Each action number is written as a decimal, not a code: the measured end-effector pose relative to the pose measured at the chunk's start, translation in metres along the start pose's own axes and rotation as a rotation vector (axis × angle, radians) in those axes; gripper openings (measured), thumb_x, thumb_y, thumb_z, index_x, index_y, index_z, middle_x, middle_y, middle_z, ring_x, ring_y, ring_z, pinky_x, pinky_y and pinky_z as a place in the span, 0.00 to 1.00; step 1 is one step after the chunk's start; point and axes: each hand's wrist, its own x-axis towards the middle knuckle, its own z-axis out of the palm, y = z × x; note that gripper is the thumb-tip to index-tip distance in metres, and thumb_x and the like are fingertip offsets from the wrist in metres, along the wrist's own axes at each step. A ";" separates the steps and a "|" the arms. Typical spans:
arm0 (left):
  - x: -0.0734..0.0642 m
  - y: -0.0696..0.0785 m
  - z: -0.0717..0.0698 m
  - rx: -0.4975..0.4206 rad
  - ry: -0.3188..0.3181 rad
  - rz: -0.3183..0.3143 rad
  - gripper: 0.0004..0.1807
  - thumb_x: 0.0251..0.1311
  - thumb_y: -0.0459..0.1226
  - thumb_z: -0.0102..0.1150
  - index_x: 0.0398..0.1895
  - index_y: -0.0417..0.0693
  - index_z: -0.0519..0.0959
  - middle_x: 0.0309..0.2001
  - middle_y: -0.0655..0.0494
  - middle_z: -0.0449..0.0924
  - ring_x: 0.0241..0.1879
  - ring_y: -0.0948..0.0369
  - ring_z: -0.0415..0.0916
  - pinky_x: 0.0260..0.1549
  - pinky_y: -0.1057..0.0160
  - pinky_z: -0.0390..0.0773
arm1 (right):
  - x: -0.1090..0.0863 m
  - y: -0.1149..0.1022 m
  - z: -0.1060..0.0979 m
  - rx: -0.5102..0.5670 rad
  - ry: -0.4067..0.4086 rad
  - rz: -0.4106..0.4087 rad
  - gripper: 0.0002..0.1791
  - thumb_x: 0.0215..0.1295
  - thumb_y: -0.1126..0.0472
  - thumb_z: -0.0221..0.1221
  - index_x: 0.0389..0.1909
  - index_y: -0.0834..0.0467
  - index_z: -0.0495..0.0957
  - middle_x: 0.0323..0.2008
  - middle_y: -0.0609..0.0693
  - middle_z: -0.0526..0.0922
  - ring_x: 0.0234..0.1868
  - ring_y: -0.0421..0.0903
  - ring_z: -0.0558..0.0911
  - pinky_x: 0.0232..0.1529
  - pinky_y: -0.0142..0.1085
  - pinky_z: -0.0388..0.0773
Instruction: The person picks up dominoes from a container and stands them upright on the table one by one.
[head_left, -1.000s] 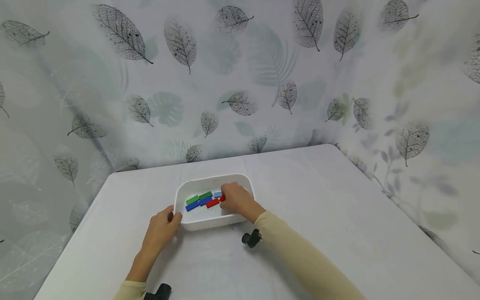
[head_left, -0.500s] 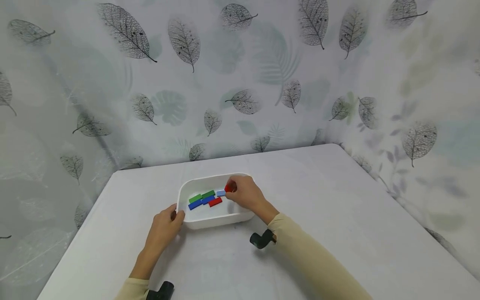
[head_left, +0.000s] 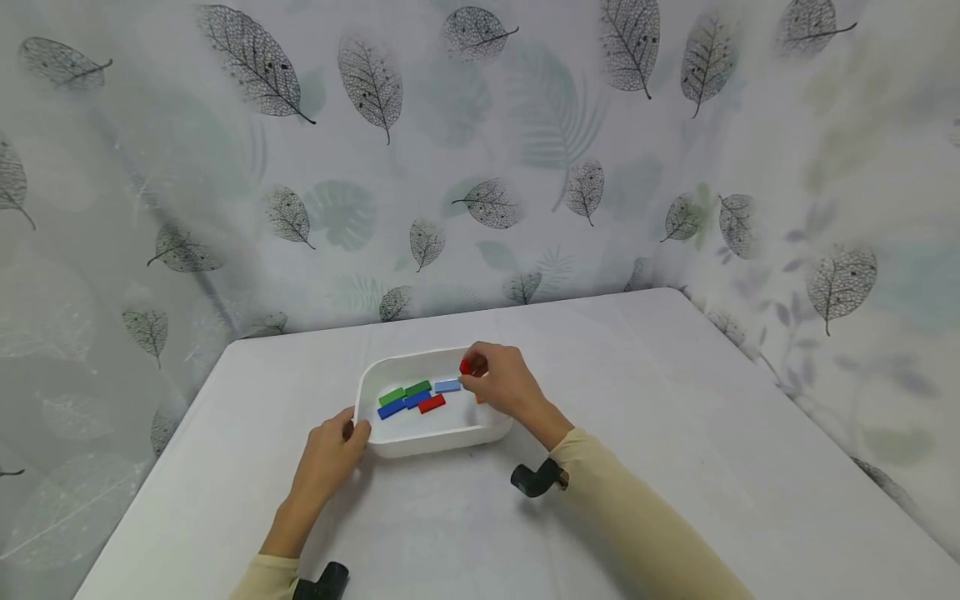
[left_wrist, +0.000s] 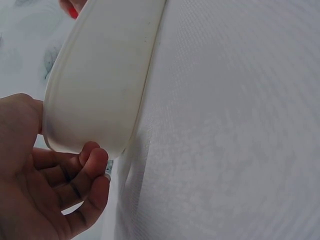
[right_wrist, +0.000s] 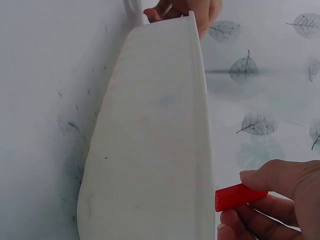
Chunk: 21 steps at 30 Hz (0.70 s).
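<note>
A white plastic tray [head_left: 435, 442] sits on the table with several small coloured blocks inside. My left hand [head_left: 330, 454] grips its left end; in the left wrist view, the thumb lies over the rim and curled fingers meet the outer wall. Above the tray's right part, my right hand [head_left: 506, 383] pinches a red block [right_wrist: 237, 196] between thumb and fingers. Below it lie a light blue block [head_left: 447, 386], another red block [head_left: 431, 404], two blue blocks [head_left: 392, 409] and two green blocks [head_left: 405, 392]. Part of an orange block [head_left: 480, 398] shows beside the right hand.
A white cloth covers the table [head_left: 637, 400] around the tray. Leaf-patterned fabric [head_left: 480, 150] hangs behind and along both sides. A dark wrist camera [head_left: 534, 481] sticks out from the right wrist, and another [head_left: 324, 581] from the left.
My right hand has lifted the red block from the tray floor and moved a little up and right, uncovering the light blue block and part of the orange one. My left hand stays at the rim.
</note>
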 end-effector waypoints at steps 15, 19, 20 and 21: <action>0.001 0.000 0.001 0.003 0.000 -0.002 0.20 0.73 0.39 0.51 0.59 0.35 0.79 0.26 0.53 0.76 0.27 0.56 0.73 0.25 0.58 0.72 | -0.008 0.014 -0.024 0.027 0.107 -0.004 0.10 0.64 0.65 0.71 0.44 0.59 0.84 0.37 0.49 0.86 0.40 0.48 0.84 0.46 0.39 0.82; 0.001 0.000 0.000 0.006 -0.002 0.000 0.19 0.74 0.39 0.51 0.58 0.35 0.80 0.26 0.53 0.76 0.27 0.56 0.73 0.25 0.58 0.72 | -0.011 0.017 -0.028 0.034 0.124 0.004 0.10 0.64 0.64 0.71 0.44 0.59 0.84 0.37 0.49 0.86 0.40 0.48 0.84 0.44 0.40 0.82; 0.001 0.001 0.000 0.006 0.000 0.000 0.19 0.74 0.39 0.51 0.58 0.36 0.80 0.26 0.53 0.76 0.27 0.56 0.73 0.25 0.58 0.72 | -0.011 0.018 -0.029 0.034 0.127 0.002 0.10 0.64 0.64 0.71 0.44 0.60 0.84 0.38 0.50 0.86 0.40 0.48 0.84 0.44 0.40 0.82; 0.001 0.001 0.000 0.008 0.001 0.000 0.18 0.74 0.39 0.51 0.57 0.36 0.80 0.26 0.53 0.76 0.27 0.56 0.73 0.25 0.58 0.72 | -0.012 0.019 -0.031 0.033 0.130 -0.001 0.10 0.64 0.64 0.71 0.44 0.60 0.84 0.38 0.50 0.86 0.40 0.48 0.84 0.44 0.41 0.82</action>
